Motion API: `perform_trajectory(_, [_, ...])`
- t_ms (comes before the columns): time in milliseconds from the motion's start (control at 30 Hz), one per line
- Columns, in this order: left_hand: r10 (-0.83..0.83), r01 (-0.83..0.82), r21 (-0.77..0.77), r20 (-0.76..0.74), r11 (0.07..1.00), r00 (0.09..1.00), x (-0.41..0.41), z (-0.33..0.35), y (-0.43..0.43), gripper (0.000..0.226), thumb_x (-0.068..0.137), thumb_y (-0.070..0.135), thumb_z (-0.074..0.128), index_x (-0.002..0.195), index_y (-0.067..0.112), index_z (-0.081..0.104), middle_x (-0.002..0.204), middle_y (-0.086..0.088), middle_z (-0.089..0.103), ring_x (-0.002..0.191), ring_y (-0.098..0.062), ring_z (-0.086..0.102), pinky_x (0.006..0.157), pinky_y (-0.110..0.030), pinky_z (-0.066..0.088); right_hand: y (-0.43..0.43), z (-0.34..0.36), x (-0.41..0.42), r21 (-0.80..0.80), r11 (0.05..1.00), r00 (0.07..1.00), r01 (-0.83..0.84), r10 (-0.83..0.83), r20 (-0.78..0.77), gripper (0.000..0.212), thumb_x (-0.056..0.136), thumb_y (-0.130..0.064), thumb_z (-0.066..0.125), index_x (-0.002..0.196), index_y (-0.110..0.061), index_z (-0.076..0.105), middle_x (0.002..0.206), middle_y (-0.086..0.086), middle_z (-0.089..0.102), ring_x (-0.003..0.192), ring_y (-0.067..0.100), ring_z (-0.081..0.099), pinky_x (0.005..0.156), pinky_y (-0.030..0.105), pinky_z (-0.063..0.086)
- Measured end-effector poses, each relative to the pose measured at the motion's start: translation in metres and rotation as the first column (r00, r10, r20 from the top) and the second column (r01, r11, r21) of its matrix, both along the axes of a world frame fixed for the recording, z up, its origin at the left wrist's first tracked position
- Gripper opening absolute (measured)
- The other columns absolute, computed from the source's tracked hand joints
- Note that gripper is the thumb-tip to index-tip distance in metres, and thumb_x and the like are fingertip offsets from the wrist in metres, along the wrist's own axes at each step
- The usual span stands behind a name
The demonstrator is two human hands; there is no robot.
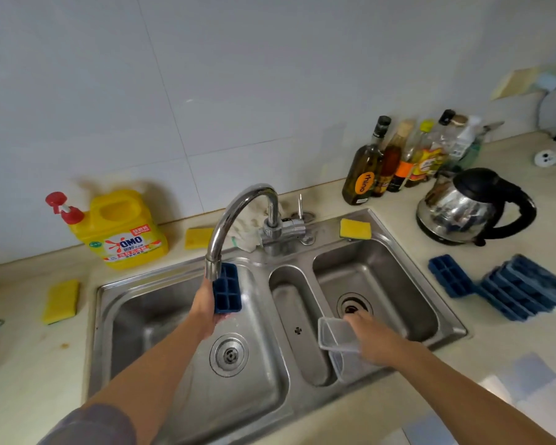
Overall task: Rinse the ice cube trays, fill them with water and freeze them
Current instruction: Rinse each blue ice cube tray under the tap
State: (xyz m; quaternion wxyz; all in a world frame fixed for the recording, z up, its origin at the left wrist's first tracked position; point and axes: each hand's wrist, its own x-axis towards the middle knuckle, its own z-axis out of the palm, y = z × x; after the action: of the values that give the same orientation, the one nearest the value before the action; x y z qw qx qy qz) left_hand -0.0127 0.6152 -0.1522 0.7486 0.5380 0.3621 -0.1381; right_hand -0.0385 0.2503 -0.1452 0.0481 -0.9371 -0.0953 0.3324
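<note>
Right hand (373, 339) holding container (334, 335), left hand (204, 308) tray (228, 289)

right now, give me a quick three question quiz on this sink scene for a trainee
1. True or false: the left hand holds a blue ice cube tray just below the faucet spout.
2. What does the right hand hold? A) a mug B) a clear plastic container C) a plate
3. Fill in: the other blue trays lie on the counter to the ___ of the sink.
Key: 1 true; 2 B; 3 right.
</note>
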Motion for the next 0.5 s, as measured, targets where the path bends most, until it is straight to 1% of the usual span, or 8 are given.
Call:
perform_trajectory(67, [0.007,-0.007,-0.012,0.021,1.000,1.000,-0.004,0.001,-0.007,0.043,0.104,0.046,0.039,0.130,0.015,0.056,0.115,-0.018,0.071,0.100,-0.034,0.069,0.066,-0.038,0.056,-0.010,-0.002,-0.010,0.005,0.999,0.998,-0.048,0.048,0.042,0.080,0.088,-0.013,0.073,0.154,-0.025,0.030,0.144,0.002,0.042,0.120,0.021,0.052,0.099,0.038,0.049])
perform_trajectory(100, [0.020,-0.019,-0.019,0.029,1.000,0.999,-0.007,0.002,-0.010,0.040,0.104,0.045,0.040,0.128,0.016,0.056,0.115,-0.018,0.071,0.101,-0.034,0.069,0.067,-0.040,0.057,-0.014,-0.003,-0.016,0.006,0.997,0.995,-0.078,0.078,0.060,0.080,0.087,-0.011,0.073,0.153,-0.026,0.031,0.144,0.002,0.043,0.118,0.019,0.051,0.097,0.037,0.049])
perform_trajectory(133, [0.035,-0.034,-0.026,0.035,0.999,0.999,-0.008,0.004,-0.013,0.037,0.104,0.046,0.042,0.124,0.018,0.056,0.114,-0.017,0.070,0.102,-0.034,0.068,0.068,-0.041,0.057,-0.018,-0.005,-0.021,-0.005,0.993,0.990,-0.117,0.117,0.075,0.079,0.087,-0.009,0.072,0.153,-0.026,0.031,0.145,0.003,0.043,0.120,0.020,0.050,0.099,0.037,0.048])
perform_trajectory(167, [0.053,-0.052,-0.032,0.040,0.998,0.998,-0.010,0.006,-0.015,0.033,0.103,0.048,0.045,0.119,0.021,0.057,0.114,-0.017,0.069,0.103,-0.035,0.068,0.069,-0.043,0.058,-0.022,-0.006,-0.025,-0.026,0.986,0.982,-0.163,0.165,0.089,0.079,0.088,-0.006,0.069,0.154,-0.025,0.030,0.148,0.005,0.041,0.127,0.023,0.046,0.103,0.040,0.045])
perform_trajectory(267, [0.100,-0.098,-0.033,0.046,0.995,0.994,-0.016,0.010,-0.020,0.028,0.102,0.049,0.050,0.111,0.024,0.058,0.116,-0.016,0.067,0.103,-0.036,0.067,0.067,-0.043,0.060,-0.029,-0.010,-0.032,-0.110,0.960,0.956,-0.259,0.271,0.111,0.083,0.089,0.003,0.060,0.159,-0.024,0.023,0.165,0.013,0.020,0.150,0.033,0.023,0.117,0.047,0.031])
perform_trajectory(333, [0.125,-0.124,-0.033,0.045,0.992,0.991,-0.020,0.009,-0.022,0.030,0.100,0.051,0.051,0.111,0.024,0.059,0.118,-0.016,0.067,0.102,-0.036,0.067,0.064,-0.042,0.060,-0.032,-0.012,-0.033,-0.148,0.951,0.953,-0.272,0.287,0.094,0.090,0.089,0.005,0.061,0.161,-0.026,0.017,0.170,0.013,0.004,0.155,0.035,0.010,0.122,0.048,0.024])
perform_trajectory(400, [0.146,-0.145,-0.041,0.031,0.989,0.989,-0.024,0.008,-0.023,0.037,0.098,0.055,0.054,0.116,0.024,0.058,0.119,-0.015,0.066,0.104,-0.036,0.067,0.065,-0.044,0.061,-0.033,-0.014,-0.033,-0.182,0.943,0.953,-0.280,0.296,0.069,0.096,0.087,0.006,0.063,0.162,-0.028,0.013,0.171,0.013,-0.004,0.156,0.036,0.005,0.123,0.049,0.020])
perform_trajectory(500, [0.163,-0.162,-0.059,0.009,0.985,0.987,-0.029,0.007,-0.022,0.044,0.093,0.062,0.058,0.118,0.025,0.059,0.120,-0.014,0.066,0.107,-0.037,0.066,0.065,-0.045,0.062,-0.035,-0.015,-0.032,-0.203,0.940,0.956,-0.274,0.290,0.051,0.099,0.087,0.004,0.063,0.163,-0.029,0.009,0.171,0.012,-0.007,0.156,0.036,0.005,0.123,0.049,0.022])
